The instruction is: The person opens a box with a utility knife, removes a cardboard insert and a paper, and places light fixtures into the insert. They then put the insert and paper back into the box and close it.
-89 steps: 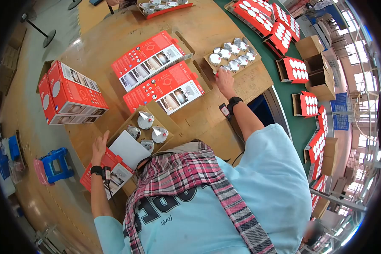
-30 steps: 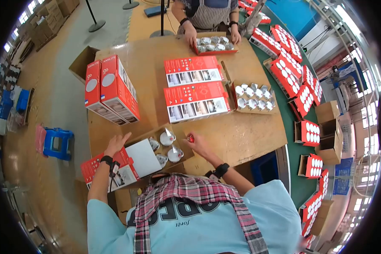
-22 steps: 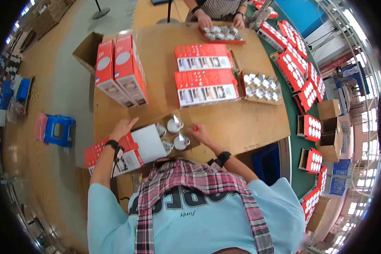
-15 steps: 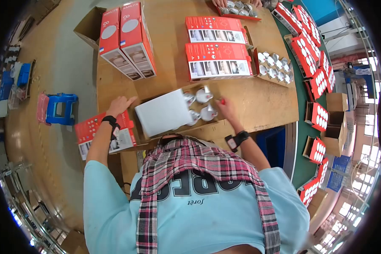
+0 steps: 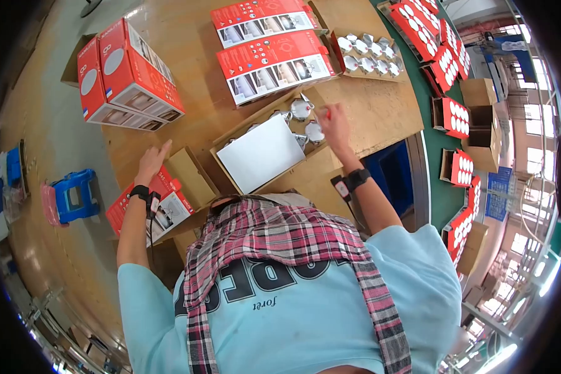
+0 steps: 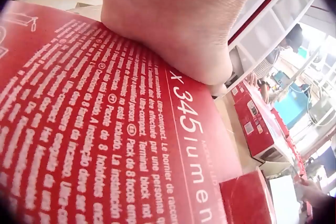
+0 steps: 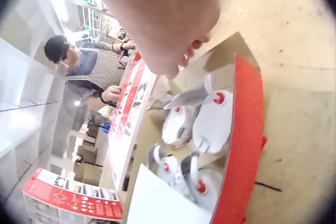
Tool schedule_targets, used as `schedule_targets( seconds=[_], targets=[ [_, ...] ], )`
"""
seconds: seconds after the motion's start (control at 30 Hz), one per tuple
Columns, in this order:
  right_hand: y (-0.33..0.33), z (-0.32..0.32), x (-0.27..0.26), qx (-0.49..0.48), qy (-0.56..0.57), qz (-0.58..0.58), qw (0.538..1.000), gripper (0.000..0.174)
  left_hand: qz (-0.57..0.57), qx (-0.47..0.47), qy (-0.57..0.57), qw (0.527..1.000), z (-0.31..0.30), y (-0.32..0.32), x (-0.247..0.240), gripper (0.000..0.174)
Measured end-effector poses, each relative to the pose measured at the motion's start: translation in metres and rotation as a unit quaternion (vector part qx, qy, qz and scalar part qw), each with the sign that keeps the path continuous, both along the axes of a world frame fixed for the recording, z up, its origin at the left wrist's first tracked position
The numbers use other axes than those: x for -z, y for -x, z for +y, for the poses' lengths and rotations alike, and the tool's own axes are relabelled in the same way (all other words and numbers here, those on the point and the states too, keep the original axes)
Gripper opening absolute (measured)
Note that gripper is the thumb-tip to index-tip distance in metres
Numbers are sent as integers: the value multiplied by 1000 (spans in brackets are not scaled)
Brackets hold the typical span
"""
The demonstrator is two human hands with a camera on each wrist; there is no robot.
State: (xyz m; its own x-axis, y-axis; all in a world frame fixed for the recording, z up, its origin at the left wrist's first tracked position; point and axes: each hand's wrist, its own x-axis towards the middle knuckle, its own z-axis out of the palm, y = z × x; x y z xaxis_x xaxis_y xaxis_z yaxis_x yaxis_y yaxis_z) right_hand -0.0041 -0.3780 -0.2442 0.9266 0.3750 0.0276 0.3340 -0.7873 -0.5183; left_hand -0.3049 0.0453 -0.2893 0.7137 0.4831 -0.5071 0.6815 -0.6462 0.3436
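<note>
In the head view, a brown cardboard tray (image 5: 274, 181) of round metallic spotlights (image 5: 301, 110) lies on the table, a white card (image 5: 262, 153) covering part of it. In the right wrist view the spotlights (image 7: 212, 121) carry red plugs, and the tray has a red outer wall (image 7: 247, 129). My right hand (image 5: 336, 131) grips the tray's right end with curled fingers; a small red thing shows at its fingertips. My left hand (image 5: 151, 163) rests on the red printed box (image 5: 168, 206), fingers straight. That box's brown flap (image 5: 190, 177) stands open beside the tray.
Two closed red boxes (image 5: 128, 78) stand at the left, two more (image 5: 274, 65) lie behind the tray. Another tray of spotlights (image 5: 369, 57) sits at the back right. A green belt (image 5: 439, 209) with red boxes runs along the right. Another person (image 7: 97, 69) works across the table.
My right hand has moved from the back-right tray to the near tray, which has slid rightward out of the red box with its white card. My left hand stays at the box.
</note>
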Motion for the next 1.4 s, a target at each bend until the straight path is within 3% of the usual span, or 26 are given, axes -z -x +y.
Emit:
schedule_targets(
  seconds=[0.07, 0.17, 0.33, 0.43, 0.57, 0.67, 0.73, 0.8, 0.83, 0.93, 1.0, 1.13, 1.2, 1.27, 1.3, 1.33, 1.4],
  targets=[
    [27, 10, -18, -61, 66, 93, 992, 33, 18, 10, -5, 1000, 1, 0, -1, 81],
    [52, 19, -7, -136, 123, 84, 979, 31, 20, 34, 5, 999, -1, -1, -8, 77],
    [51, 29, -6, -154, -42, 83, 984, 19, 15, 135, -40, 990, 0, 3, -14, 45],
    [41, 32, -13, -177, -70, 110, 975, 15, 3, 202, -84, 976, 4, 12, -8, 44],
    [18, 37, -22, -153, -84, 199, 964, 15, -23, 144, -37, 989, 5, 14, -10, 42],
    [5, 43, -6, -90, -358, 317, 874, 18, -35, 133, -33, 990, 6, 19, -3, 42],
    [14, 63, -27, -57, -388, 317, 864, 16, -47, 142, -49, 988, -8, 11, -33, 43],
    [23, 78, -29, -53, -413, 321, 851, 17, -43, 164, -75, 983, -5, 14, -27, 44],
    [30, 85, -30, -76, -356, 305, 880, 17, -41, 174, -89, 980, -4, 14, -27, 45],
    [63, 118, -27, -155, -331, 318, 875, 16, -69, 157, -77, 982, -4, 10, -30, 50],
    [86, 139, -13, -168, -327, 255, 894, 16, -97, 141, -82, 982, 0, 13, -22, 44],
    [127, 169, -12, -195, -248, 272, 909, 18, -85, 57, -36, 994, -6, 6, -34, 40],
    [148, 180, 3, -276, -194, 272, 901, 22, -88, 29, -11, 996, -13, -3, -47, 53],
    [163, 190, -7, -405, -105, 353, 837, 24, -61, -19, 10, 998, -20, -13, -59, 68],
    [170, 194, -4, -450, -106, 277, 842, 23, -33, -53, 17, 998, -24, -21, -64, 74],
    [173, 191, -2, -443, -99, 214, 865, 22, -6, -83, 25, 996, -28, -30, -66, 81],
    [162, 173, -4, -381, -165, 210, 885, 21, 12, -95, 36, 995, -28, -33, -64, 88]
  ],
)
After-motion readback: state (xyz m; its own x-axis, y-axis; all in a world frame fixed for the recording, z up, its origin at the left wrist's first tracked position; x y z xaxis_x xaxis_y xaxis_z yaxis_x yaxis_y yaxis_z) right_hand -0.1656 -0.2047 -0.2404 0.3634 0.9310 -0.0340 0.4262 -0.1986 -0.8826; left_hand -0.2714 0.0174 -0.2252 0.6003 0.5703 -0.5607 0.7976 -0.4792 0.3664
